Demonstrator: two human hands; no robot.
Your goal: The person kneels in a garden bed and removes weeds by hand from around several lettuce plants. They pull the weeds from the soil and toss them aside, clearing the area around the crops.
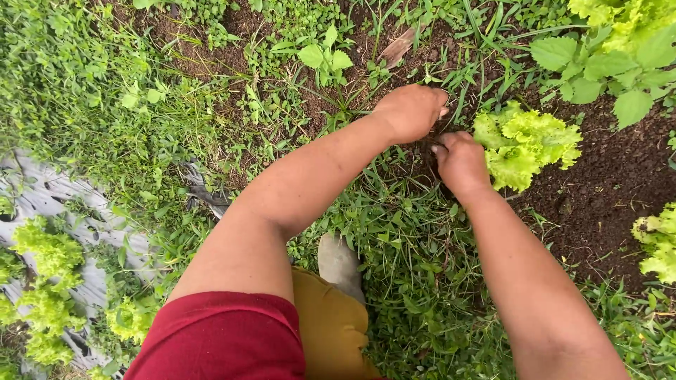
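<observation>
Both hands, left hand [412,111] and right hand [461,160], clench weeds [422,151] beside one lettuce [524,144].

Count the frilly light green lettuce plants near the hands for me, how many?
2: one frilly light green lettuce plant right beside the right hand, another at the right edge, partly cut off. More grow far left.

I have a single view, from the camera on the person's head. It looks steeply down and a little forward along both forearms at the ground, close enough that the left hand [410,111] and right hand [461,162] sit just above frame centre. The person's own knee and boot [340,264] show at the bottom edge.
</observation>
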